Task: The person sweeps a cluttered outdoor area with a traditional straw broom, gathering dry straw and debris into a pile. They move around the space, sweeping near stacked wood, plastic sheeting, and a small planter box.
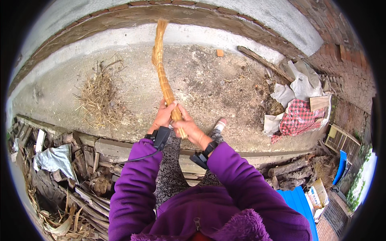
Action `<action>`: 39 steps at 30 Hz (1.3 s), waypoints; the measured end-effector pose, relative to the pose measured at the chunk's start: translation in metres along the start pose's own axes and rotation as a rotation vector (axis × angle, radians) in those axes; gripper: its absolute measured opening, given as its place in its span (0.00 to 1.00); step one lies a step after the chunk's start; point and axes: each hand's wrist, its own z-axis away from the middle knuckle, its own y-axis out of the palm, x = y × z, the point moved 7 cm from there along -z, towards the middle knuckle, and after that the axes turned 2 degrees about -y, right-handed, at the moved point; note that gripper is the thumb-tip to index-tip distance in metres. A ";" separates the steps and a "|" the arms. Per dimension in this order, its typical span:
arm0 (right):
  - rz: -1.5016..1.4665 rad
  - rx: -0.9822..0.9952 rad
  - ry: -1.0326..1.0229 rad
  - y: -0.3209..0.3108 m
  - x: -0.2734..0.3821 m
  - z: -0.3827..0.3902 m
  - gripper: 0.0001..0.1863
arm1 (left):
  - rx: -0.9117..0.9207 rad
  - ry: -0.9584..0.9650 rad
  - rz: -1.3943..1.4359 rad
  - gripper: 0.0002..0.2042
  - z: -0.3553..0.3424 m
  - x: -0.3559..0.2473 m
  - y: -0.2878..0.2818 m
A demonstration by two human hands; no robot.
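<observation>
A straw hand broom points away from me, its bound handle toward my body and its bristle end up by the foot of the far wall. My left hand is closed round the handle from the left. Just nearer to me, my right hand grips the same handle close to its butt end. Whether the bristles touch the floor or hang above it, I cannot tell. To the left of the broom, a heap of straw and twigs lies on the concrete floor.
Dark dirt and debris cover the floor to the right. Beyond lie a wooden pole, crumpled pale sheeting and a red checked cloth. An orange fragment lies near the wall. Stacked firewood borders the near side.
</observation>
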 end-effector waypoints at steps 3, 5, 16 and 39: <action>-0.278 -0.052 -0.017 -0.055 0.022 -0.015 0.39 | 0.013 -0.005 0.054 0.25 -0.040 0.023 0.041; -0.398 -0.105 -0.055 -0.098 0.028 -0.004 0.35 | 0.069 -0.066 -0.031 0.21 -0.066 0.053 0.078; -0.392 -0.416 -0.284 -0.250 0.050 0.147 0.38 | 0.287 -0.277 -0.282 0.23 -0.057 0.208 0.264; -0.287 -0.306 0.050 -0.287 -0.062 0.191 0.47 | -0.023 -0.333 -0.264 0.12 -0.029 0.320 0.169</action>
